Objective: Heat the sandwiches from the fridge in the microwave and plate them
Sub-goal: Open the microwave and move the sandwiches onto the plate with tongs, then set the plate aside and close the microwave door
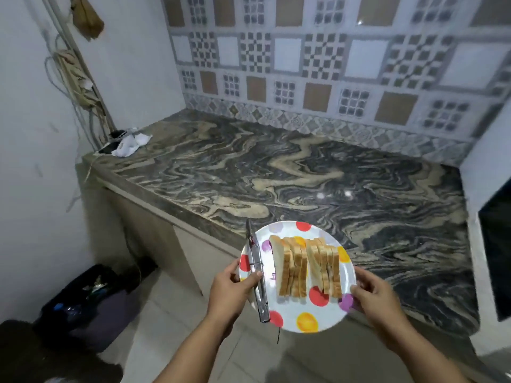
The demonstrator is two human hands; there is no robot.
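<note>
A white plate [290, 316] with red, yellow and purple dots hangs in the air over the counter's front edge. Two stacks of sliced-bread sandwiches [307, 268] stand on edge in its middle. Metal tongs [257, 272] lie along the plate's left side. My left hand [232, 286] grips the plate's left rim, its thumb pressing on the tongs. My right hand [373, 297] holds the right rim.
The marbled stone counter [304, 172] stretches ahead to a patterned tile wall. A white cloth [130, 143] and cables lie at its far left corner. A dark appliance edge [497, 244] shows at the right. A black bag of rubbish [85, 302] sits on the floor at left.
</note>
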